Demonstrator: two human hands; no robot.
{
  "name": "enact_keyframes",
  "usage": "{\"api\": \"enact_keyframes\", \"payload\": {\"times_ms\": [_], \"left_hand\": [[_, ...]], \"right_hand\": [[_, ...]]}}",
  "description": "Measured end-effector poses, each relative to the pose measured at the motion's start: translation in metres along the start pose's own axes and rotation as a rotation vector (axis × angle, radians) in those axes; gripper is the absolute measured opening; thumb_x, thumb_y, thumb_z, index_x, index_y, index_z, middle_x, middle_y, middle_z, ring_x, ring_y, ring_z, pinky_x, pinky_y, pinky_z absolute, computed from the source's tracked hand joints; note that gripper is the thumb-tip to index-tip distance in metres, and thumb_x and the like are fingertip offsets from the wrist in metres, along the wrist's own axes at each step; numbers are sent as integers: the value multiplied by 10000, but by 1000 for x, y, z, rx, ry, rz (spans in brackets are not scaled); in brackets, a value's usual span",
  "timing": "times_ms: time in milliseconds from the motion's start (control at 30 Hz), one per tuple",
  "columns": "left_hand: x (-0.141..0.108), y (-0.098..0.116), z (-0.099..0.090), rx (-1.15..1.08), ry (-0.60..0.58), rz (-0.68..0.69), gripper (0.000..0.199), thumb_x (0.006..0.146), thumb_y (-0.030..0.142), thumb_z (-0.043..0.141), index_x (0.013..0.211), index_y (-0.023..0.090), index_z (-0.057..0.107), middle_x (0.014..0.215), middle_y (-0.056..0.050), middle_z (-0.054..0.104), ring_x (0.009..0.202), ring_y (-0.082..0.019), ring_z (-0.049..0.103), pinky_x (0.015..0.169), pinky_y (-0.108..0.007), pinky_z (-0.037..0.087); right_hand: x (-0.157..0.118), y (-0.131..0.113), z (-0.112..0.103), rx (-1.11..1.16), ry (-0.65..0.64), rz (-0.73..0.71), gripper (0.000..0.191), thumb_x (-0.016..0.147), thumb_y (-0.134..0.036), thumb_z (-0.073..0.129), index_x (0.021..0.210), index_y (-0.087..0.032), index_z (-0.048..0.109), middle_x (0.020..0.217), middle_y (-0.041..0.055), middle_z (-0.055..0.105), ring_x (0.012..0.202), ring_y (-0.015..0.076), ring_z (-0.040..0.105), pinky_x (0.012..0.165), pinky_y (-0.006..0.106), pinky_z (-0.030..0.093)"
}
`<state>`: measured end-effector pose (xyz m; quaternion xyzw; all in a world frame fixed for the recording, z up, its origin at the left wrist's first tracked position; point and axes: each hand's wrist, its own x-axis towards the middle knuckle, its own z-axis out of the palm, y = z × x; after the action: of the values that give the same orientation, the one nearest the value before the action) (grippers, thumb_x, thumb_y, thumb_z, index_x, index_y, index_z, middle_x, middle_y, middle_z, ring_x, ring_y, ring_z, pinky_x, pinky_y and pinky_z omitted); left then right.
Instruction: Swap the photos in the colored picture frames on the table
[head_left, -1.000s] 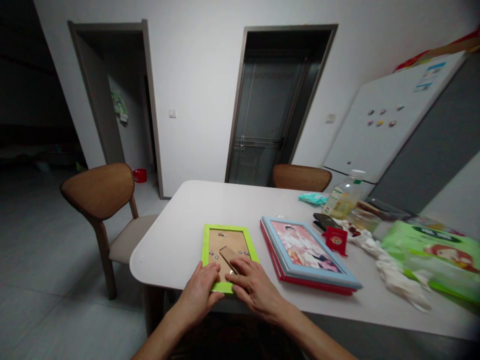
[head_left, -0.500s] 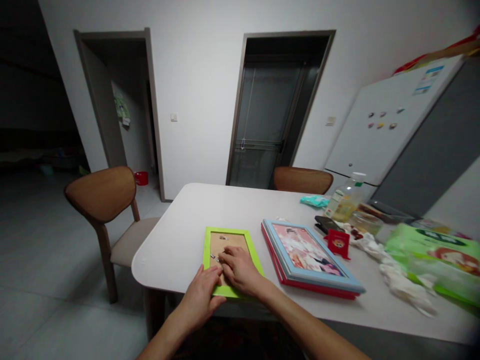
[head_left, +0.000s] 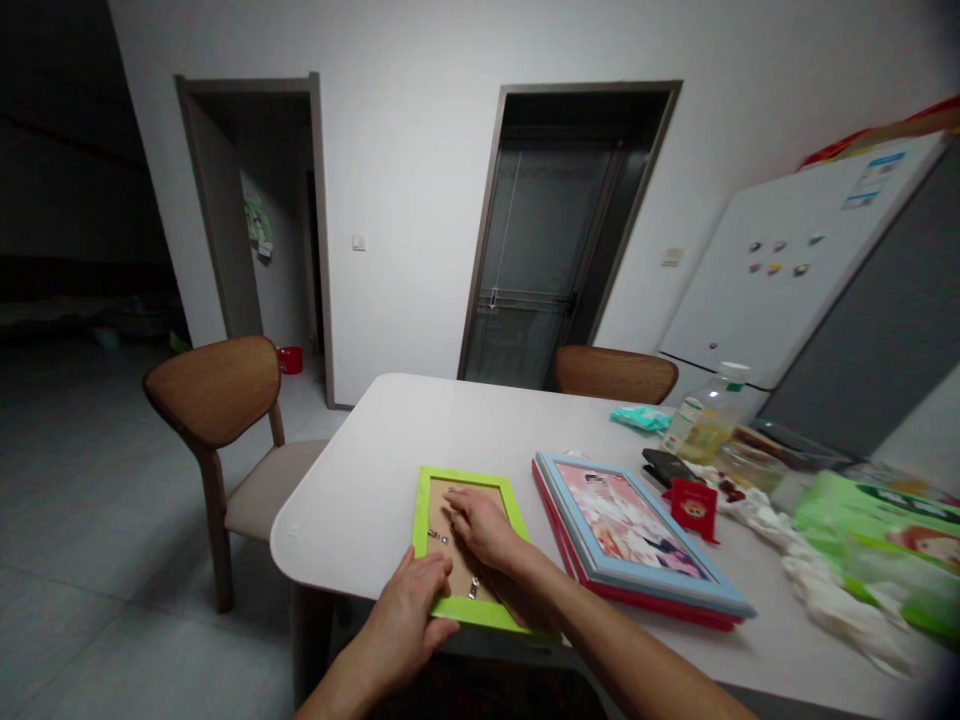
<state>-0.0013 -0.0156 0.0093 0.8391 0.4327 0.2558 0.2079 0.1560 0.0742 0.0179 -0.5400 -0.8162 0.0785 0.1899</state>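
A lime-green picture frame [head_left: 513, 500] lies back up at the table's near edge. Its brown backing board [head_left: 441, 515] carries small metal clips, one at the left side [head_left: 437, 537] and one at the near side [head_left: 474, 588]. My left hand [head_left: 409, 608] grips the frame's near left corner, fingers on top and thumb along the front edge. Over the board reaches my right hand [head_left: 486, 530], its fingers extended and partly curled. The fingertips touch the board by the far clip, which they mostly cover.
Right of the green frame is a stack of frames, a light-blue one with a photo [head_left: 630, 520] above red ones. Beyond stand a red card [head_left: 694, 508], a dark object [head_left: 667, 468], a bottle [head_left: 705, 420], crumpled tissue [head_left: 832, 600] and a green package [head_left: 885, 530]. Chairs [head_left: 217, 390] flank the table.
My right hand has moved from the left clip to the far clip, uncovering the left and near clips. My left hand stays at the corner. The camera view has shifted slightly.
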Motion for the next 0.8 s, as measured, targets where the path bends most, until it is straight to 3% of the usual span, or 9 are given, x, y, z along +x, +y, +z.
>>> {"api": "enact_keyframes", "payload": {"times_ms": [233,400,600,700,800], "left_hand": [[-7,-3,8,70,-1,27,469,635,117,588,1084,166,461,1186,-107,503,1139,-212,409,1009,-490,205],[-12,-5,12,171,15,51,560,639,157,579,1163,115,388,1164,-154,514,1135,-238,414,989,-508,235],[-1,19,13,268,-89,32,513,566,174,623,1062,138,496,1221,-158,464,1153,-282,382,973,-512,256],[10,33,24,307,-113,53,468,558,158,609,1018,163,524,1274,-132,407,1191,-286,318,976,-498,253],[17,31,37,342,-123,54,426,542,33,511,948,155,540,1284,-127,393,1194,-253,320,973,-435,293]], "right_hand": [[36,25,14,4,92,315,182,728,-273,480,715,-172,632,736,67,642,681,153,552,582,228,321],[42,30,17,37,162,438,139,692,-221,504,757,-162,613,778,90,638,713,165,552,565,229,314],[32,30,2,195,224,397,193,713,-293,495,658,-148,609,662,59,633,609,124,529,541,210,323],[14,32,-11,312,240,336,178,710,-257,484,662,-149,616,651,33,634,593,106,526,545,197,342],[-12,37,-28,429,275,305,160,700,-228,480,688,-150,619,677,18,633,632,105,538,585,194,372]]}}
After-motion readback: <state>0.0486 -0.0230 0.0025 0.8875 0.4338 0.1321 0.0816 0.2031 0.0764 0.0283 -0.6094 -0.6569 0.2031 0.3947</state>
